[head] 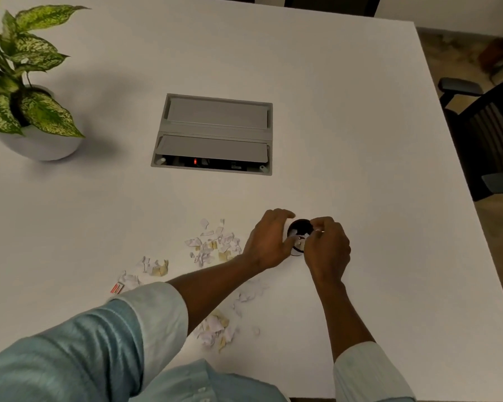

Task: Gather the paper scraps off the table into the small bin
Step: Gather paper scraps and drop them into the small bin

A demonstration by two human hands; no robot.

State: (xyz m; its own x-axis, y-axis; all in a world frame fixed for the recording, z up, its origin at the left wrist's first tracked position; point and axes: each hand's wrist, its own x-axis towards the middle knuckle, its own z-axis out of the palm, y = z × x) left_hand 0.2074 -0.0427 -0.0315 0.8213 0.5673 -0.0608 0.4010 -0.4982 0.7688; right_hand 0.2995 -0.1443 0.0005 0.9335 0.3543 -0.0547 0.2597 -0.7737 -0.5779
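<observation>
Small bin [301, 227] gripped by left hand [269, 240] | right hand [327, 248] pinched, apparently on scrap, over rim | paper scraps [212, 245] scattered toward table [360, 140] near edge

1. The counter [331, 126] is smooth, matt white.
2. The paper scraps [212, 245] are torn and crumpled, white and tan.
3. The cable box [215, 134] has matt grey metal-looking flaps.
4. The sleeve [84, 343] is soft blue cloth.

text: none legible; labels: none; numbers: none
</observation>
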